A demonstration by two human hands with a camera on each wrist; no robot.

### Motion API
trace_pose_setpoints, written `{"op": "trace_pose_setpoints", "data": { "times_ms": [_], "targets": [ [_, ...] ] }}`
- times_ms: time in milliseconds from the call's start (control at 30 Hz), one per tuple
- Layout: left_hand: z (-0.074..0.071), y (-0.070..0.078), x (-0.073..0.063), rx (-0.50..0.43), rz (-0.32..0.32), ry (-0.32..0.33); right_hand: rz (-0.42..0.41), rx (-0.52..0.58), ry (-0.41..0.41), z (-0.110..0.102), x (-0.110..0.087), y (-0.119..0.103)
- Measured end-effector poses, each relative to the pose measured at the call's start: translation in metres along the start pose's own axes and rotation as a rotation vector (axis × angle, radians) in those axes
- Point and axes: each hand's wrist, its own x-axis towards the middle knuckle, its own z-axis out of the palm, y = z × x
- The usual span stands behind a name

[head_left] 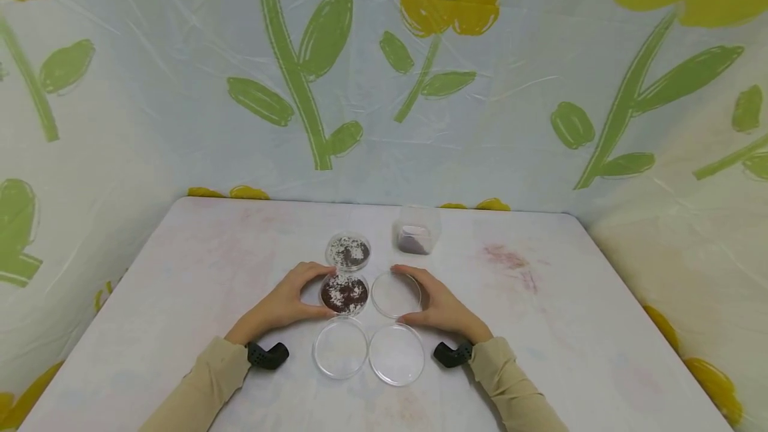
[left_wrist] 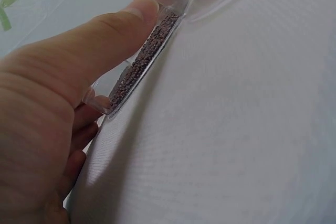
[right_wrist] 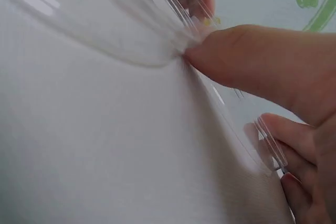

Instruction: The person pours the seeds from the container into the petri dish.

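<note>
One granule-filled petri dish: is sitting mid-table on the white tabletop, just to the right of the left hand
Left hand: is holding this dish in a wide curl, thumb on the near side of the rim, fingers on the far side
Empty-looking petri dish: is sitting just to the left of the right hand, showing no granules
Right hand: is holding the empty-looking dish in a matching wide curl, thumb near, fingers far
Governing relation (judged): both held dishes are standing side by side between the facing hands, rims nearly meeting; handling is probably depending on that narrow gap
Nearer hand: the left is touching the granule-filled dish; the right is lying beyond the empty-looking one
Long axis: neither round dish is presenting one
Rear granule-filled dish: is lying directly beyond the held one, rims touching or nearly so
Front-left clear disc and front-right clear disc: are lying on the person's side of the held dishes; lid or base, cannot tell
Clear box: is standing behind the empty-looking dish, containing dark material
Brands, labels, writing: nothing legible is showing on dishes, discs or box
</note>
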Motion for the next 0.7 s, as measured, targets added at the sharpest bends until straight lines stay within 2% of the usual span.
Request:
{"op": "trace_pose_setpoints", "data": {
  "times_ms": [133, 267, 400, 567, 700],
  "targets": [
    [0.001, -0.001, 0.002, 0.003, 0.004, -0.001, 0.002, 0.037, 0.042, 0.0, 0.001, 0.0],
    [0.002, -0.002, 0.001, 0.001, 0.004, 0.004, 0.013, 0.093, 0.068, -0.001, 0.004, -0.02],
    [0.001, -0.002, 0.001, 0.004, 0.003, 0.006, 0.033, 0.101, 0.079, -0.001, 0.006, -0.039],
    [0.002, -0.002, 0.001, 0.009, 0.003, 0.01, 0.033, 0.092, 0.1, 0.001, 0.005, -0.038],
    [0.002, -0.002, 0.0, 0.012, 0.0, 0.009, -0.009, 0.081, 0.128, 0.008, 0.005, -0.024]
  ]
}}
